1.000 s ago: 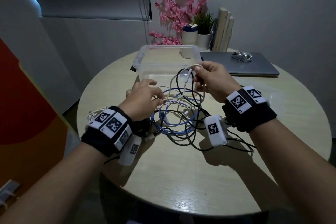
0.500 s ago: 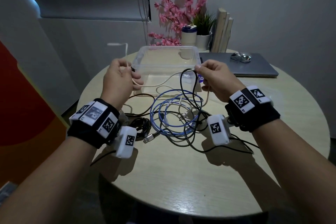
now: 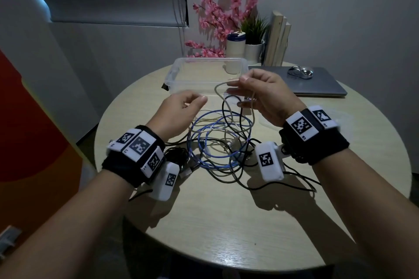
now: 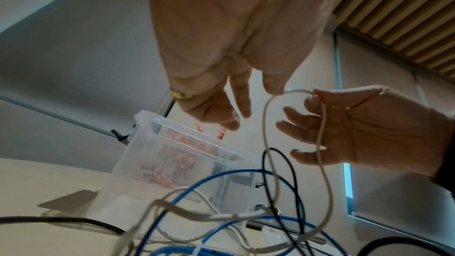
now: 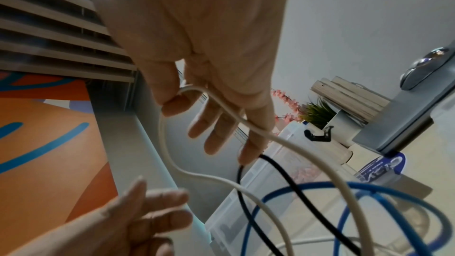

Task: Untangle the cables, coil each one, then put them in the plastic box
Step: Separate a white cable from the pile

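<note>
The right hand (image 3: 265,95) pinches a loop of the thin, floppy white cable (image 3: 218,90) while the left hand (image 3: 181,108) hangs loose and empty, and the cable looks light and best held near its end.

1. The left hand (image 4: 236,32) fills the top of the left wrist view, fingers hanging loosely straight and holding nothing.
2. At right, the right hand (image 4: 364,124) pinches a loop of white cable (image 4: 267,116) between thumb and forefinger, its other fingers spread.
3. That loop drops into a tangle with a blue cable (image 4: 221,176) and a black cable (image 4: 293,170).
4. Behind the tangle the clear plastic box (image 4: 172,153) stands on the pale table (image 4: 44,182).
</note>
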